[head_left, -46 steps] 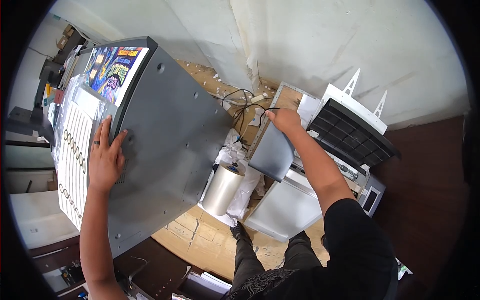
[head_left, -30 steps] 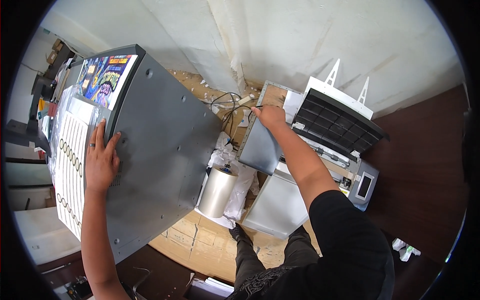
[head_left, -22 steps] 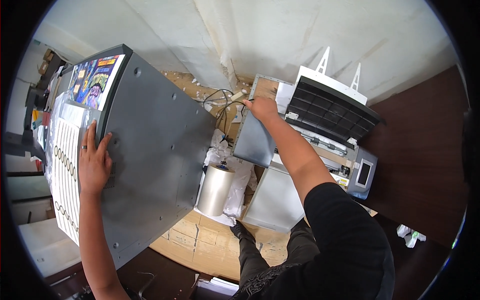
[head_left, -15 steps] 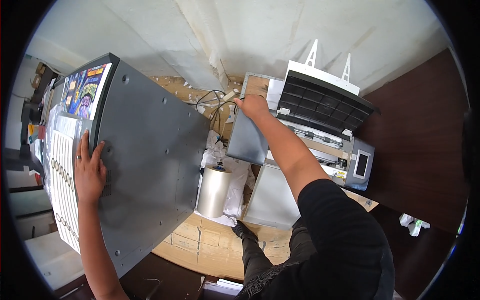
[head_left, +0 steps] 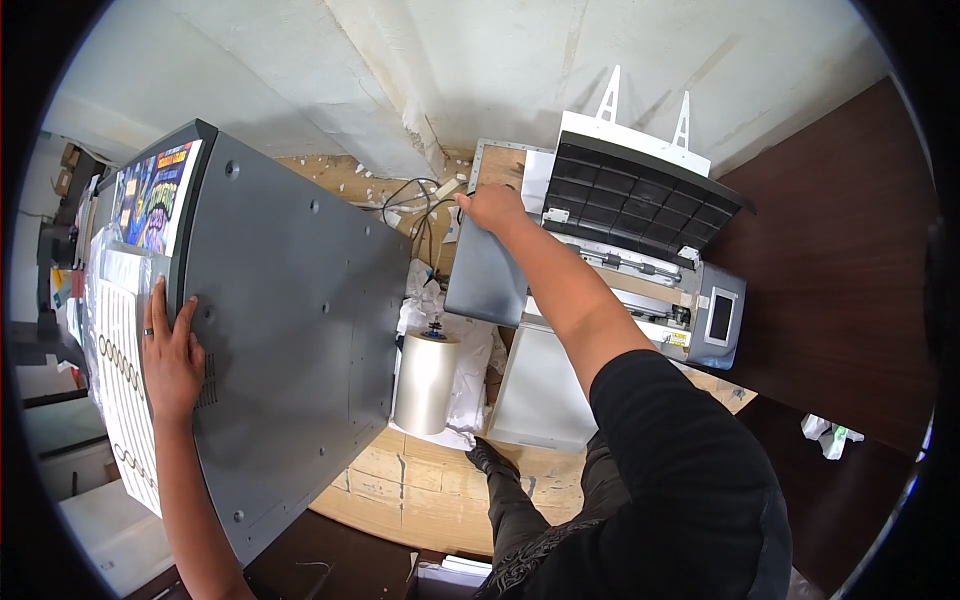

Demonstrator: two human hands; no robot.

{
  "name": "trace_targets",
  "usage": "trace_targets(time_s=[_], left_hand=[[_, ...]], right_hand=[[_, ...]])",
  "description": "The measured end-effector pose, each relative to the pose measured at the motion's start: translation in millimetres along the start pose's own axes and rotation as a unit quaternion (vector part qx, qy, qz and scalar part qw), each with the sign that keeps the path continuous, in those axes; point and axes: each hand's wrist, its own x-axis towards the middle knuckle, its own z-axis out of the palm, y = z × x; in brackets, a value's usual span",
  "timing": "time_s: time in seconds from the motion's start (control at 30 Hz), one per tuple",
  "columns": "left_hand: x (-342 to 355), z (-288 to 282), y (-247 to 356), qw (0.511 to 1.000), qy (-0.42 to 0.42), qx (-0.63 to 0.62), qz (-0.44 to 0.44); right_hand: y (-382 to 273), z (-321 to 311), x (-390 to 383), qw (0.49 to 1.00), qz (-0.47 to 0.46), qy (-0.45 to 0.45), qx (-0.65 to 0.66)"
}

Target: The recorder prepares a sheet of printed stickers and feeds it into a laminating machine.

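A striped white sheet (head_left: 122, 375) is lying on top of a grey cabinet (head_left: 285, 300). The left hand (head_left: 172, 365) is resting across the cabinet's edge, its grip wide and holding nothing. A film roll (head_left: 427, 385) is standing on white wrapping (head_left: 472, 375). Near black cables (head_left: 421, 225), the right hand (head_left: 494, 209) is resting on a grey casing (head_left: 487, 280); whether its grip is holding a cable cannot be determined. A raised black cover (head_left: 640, 205) is exposing rollers (head_left: 640, 267)
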Motion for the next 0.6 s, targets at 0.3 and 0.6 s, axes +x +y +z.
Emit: trace_targets(time_s=[0.3,0.6], left_hand=[[0.0,-0.2,1.5,1.000,-0.002,0.005,-0.004],[-0.6,1.5,0.8,1.000,-0.008,0.013,-0.008]], right_hand=[[3.2,1.7,0.0,1.000,-0.011,0.004,0.007],[5.7,6.3,1.1,0.999,-0.014,0.033,0.023]])
